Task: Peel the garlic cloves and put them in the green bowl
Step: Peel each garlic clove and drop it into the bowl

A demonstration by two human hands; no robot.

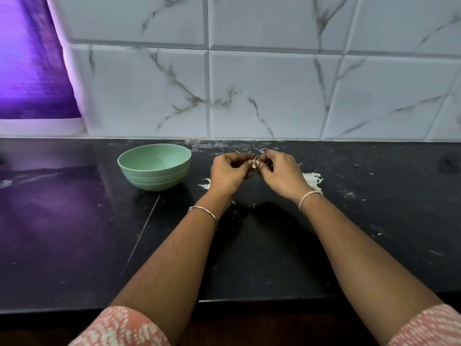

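two hands meet above the dark tabletop (249, 258), the left hand (228, 172) and the right hand (279, 172) both curled, their fingertips pinching one small garlic clove (254, 164) between them. the clove seems to stand roughly upright with a wisp of skin lifting at its top, though it is too small to be sure. the green bowl (154, 179) sits on the tabletop to the left of the hands, near the left hand and apart from it, so that hand has the shorter path once the skin is off. what shows of the bowl's inside holds no cloves, and peeling looks to be at an early stage. nothing stands between the hands and the bowl. pale skin scraps (311, 179) lie just beyond the right wrist, with a smaller scrap (205, 184) beside the left hand. a marbled tile wall (249, 96) rises behind.
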